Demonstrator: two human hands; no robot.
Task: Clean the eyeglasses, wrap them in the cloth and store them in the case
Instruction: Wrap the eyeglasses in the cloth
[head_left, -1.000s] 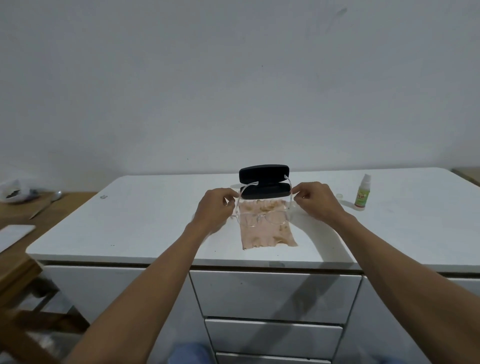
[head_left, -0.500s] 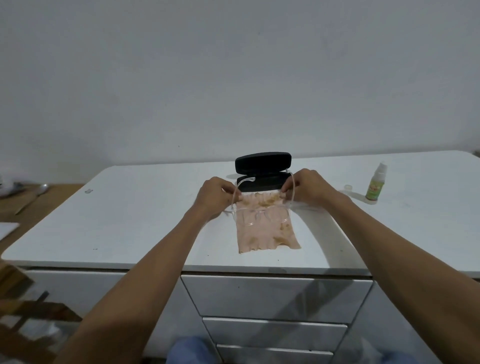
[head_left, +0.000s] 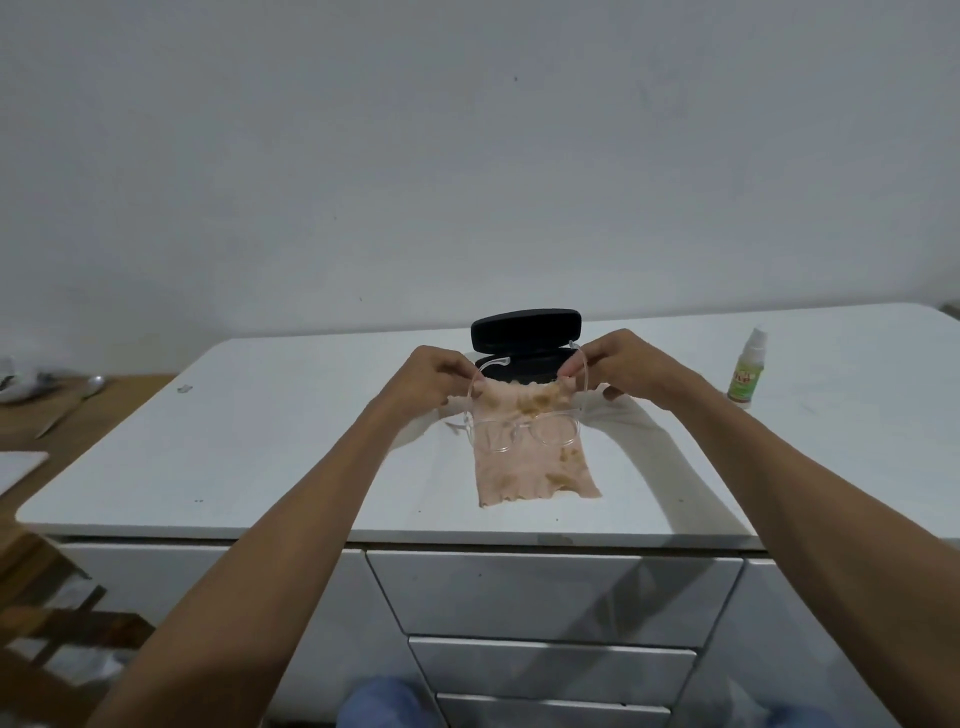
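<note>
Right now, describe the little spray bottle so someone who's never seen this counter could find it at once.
Start at the white counter and go to its right side, past the right hand. There the spray bottle stands upright and alone. Its white cap and green-and-orange label set it apart from the black case and the peach cloth.

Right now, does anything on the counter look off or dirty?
Yes: the cloth under the glasses carries brown stains, odd for a lens cloth. The case stands open and the bottle upright.

Open case (head_left: 525, 340) blocks behind — sides free.
</note>
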